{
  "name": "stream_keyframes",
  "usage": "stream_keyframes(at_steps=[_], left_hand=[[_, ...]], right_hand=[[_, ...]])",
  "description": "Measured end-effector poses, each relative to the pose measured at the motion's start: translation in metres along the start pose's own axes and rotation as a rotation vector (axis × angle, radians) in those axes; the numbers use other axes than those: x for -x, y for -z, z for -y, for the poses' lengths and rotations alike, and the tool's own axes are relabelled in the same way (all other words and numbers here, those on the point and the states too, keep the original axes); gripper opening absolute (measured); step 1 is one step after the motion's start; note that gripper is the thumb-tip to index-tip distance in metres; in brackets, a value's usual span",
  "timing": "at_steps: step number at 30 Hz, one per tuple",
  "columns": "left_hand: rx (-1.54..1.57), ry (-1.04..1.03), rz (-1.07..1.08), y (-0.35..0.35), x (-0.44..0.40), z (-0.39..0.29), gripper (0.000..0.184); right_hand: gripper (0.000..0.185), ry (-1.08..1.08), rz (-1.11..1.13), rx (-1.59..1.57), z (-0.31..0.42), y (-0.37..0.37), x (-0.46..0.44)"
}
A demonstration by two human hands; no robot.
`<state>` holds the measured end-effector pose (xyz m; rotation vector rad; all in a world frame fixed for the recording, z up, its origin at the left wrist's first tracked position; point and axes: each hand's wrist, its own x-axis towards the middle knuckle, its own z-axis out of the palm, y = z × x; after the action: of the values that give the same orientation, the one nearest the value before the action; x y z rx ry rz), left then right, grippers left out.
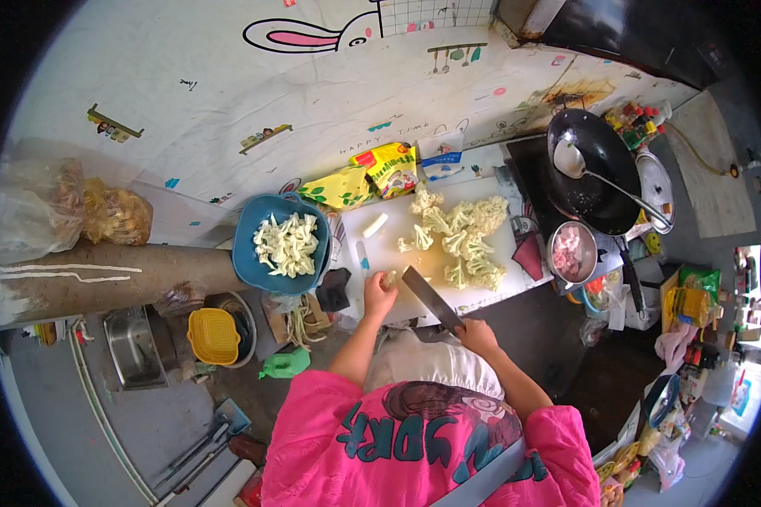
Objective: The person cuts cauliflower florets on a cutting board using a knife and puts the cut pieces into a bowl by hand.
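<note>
My right hand [477, 336] grips the handle of a cleaver [431, 297], its broad blade angled up and left over the front of the white cutting board [355, 224]. To the left of the blade, my left hand [379, 295] is closed on a small pale cauliflower piece [390, 277], mostly hidden by the fingers. Large cauliflower chunks [473, 232] lie on the board beyond the cleaver, with a smaller floret [418, 240] beside them. A white stem piece [375, 225] rests at the board's left. Cut florets [286, 245] fill part of a blue basin [243, 253] left of the board.
On the right, a black wok [600, 203] with a ladle [604, 176] sits on the stove, near a metal bowl of raw meat [571, 252]. Yellow packets [389, 167] stand behind the board. A yellow basket [214, 336] is at lower left, near a sink [135, 351].
</note>
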<state>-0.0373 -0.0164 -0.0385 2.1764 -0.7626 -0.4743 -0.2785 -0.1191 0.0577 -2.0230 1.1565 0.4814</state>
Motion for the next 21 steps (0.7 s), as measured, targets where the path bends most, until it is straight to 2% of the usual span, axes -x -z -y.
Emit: stream_keyframes(at_steps=[3,5,9,15,21], left_hand=[[0.006,0.128,0.015,0.0,0.002,-0.005,0.022],[0.125,0.185,0.014,-0.003,-0.001,-0.004,0.02],[0.285,0.269,-0.033,-0.007,-0.002,-0.005,0.017],[0.124,0.242,-0.039,-0.005,0.001,-0.015,0.019],[0.205,0.13,-0.113,-0.014,-0.001,-0.015,0.016]], right_hand=[[0.026,0.068,-0.028,-0.006,0.004,0.005,0.004],[0.028,0.142,-0.057,-0.03,0.0,0.004,0.004],[0.027,0.13,-0.09,-0.067,0.009,0.013,0.012],[0.027,0.093,-0.079,-0.084,0.019,0.023,0.016],[0.026,0.088,-0.071,-0.042,0.02,0.022,0.015]])
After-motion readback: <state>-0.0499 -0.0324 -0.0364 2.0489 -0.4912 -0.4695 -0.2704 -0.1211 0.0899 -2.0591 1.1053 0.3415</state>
